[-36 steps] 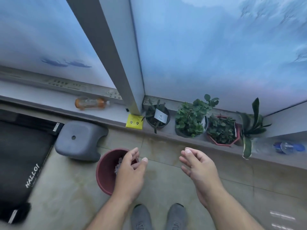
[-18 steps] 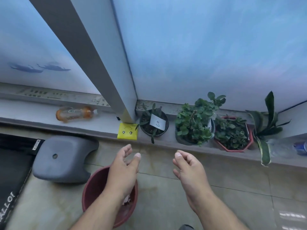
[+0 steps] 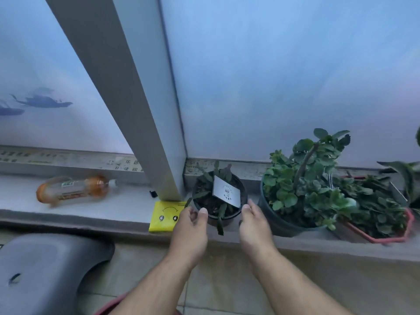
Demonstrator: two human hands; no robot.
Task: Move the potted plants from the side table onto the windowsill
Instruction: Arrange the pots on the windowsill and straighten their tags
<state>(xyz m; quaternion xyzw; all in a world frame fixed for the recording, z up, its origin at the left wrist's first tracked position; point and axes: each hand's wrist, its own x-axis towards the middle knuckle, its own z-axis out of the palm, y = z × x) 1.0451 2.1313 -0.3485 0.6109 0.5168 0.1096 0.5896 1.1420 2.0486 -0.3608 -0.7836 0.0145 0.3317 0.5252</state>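
Note:
A small black pot [image 3: 208, 204] with a spiky plant and a white label stands on the grey windowsill [image 3: 113, 210], just right of the window post. My left hand [image 3: 189, 226] is at its left side with the thumb on the rim. My right hand [image 3: 254, 226] clasps its right side. The fingers of both curve round the pot. To the right stand a bushy leafy plant in a dark pot [image 3: 302, 178], a plant in a red octagonal pot [image 3: 381, 235] and a long-leaved plant [image 3: 406, 176] at the frame's edge.
A yellow packet [image 3: 164, 215] lies on the sill against the small pot's left side. An orange-capped bottle [image 3: 72, 189] lies further left. A grey stool [image 3: 45, 269] stands on the floor at lower left, and a red-brown basin's rim [image 3: 109, 308] shows at the bottom edge.
I have come closer to the sill. Both hands have moved forward from above the floor and basin and closed in on the small black pot.

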